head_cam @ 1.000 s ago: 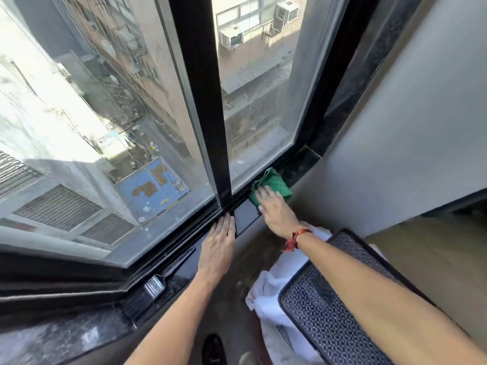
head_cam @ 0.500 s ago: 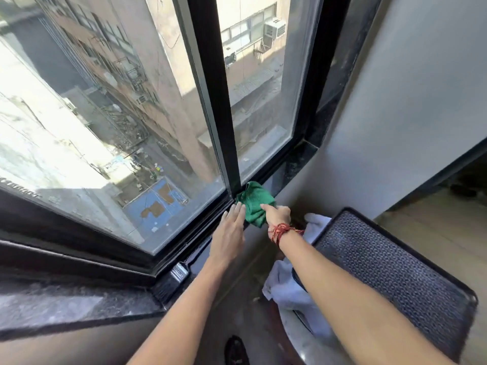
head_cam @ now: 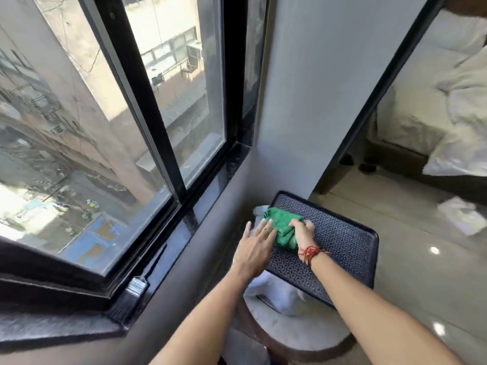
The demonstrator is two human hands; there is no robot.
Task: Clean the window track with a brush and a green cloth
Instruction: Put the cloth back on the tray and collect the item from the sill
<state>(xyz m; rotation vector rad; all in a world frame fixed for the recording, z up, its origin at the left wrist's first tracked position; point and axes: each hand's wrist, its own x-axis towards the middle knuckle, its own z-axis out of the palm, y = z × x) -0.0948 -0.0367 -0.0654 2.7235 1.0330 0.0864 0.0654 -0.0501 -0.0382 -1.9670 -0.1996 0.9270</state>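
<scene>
A bunched green cloth [head_cam: 280, 227] is held above the near corner of a dark patterned mat [head_cam: 340, 248], away from the window. My right hand [head_cam: 303, 229] is shut on the cloth's right side. My left hand [head_cam: 257, 246] is open, fingers spread, its fingertips touching the cloth's left edge. The black window track [head_cam: 184, 222] runs along the bottom of the sliding panes. A black brush [head_cam: 131, 293] with a metal ferrule lies on the dark stone sill at the track's near end, bristles toward me.
The mat rests on a round stool [head_cam: 292, 333] with a white cloth [head_cam: 274, 293] under it, right below my hands. A grey wall [head_cam: 303, 101] stands to the right of the window. Beyond a black door frame lies a bed with white bedding [head_cam: 453, 106].
My right hand lifted the green cloth off the window track and carried it back over the mat. My left hand left the sill and followed it. The view swung to the right.
</scene>
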